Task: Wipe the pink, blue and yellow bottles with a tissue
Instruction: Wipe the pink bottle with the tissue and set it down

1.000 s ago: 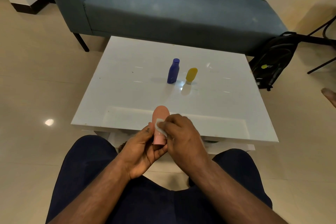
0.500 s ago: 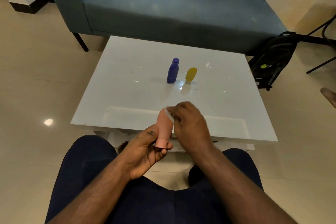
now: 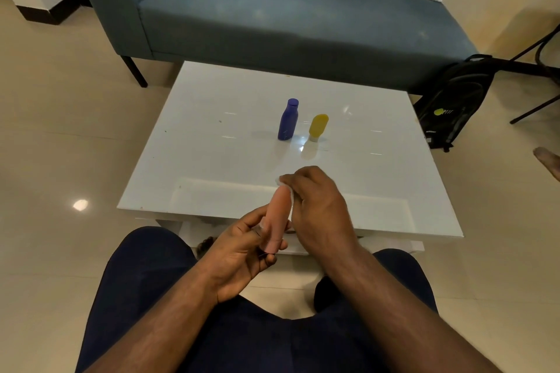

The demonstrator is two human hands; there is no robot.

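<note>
Over my lap, just short of the white table, my left hand pinches the pink bottle by its lower end, cap down, tilted a little. My right hand curls over the bottle's top, pressing a white tissue against it. Farther back on the table the blue bottle and yellow bottle stand near each other, apart.

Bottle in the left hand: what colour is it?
Pink bottle, plain with no visible pattern, seen in the head view.
</note>
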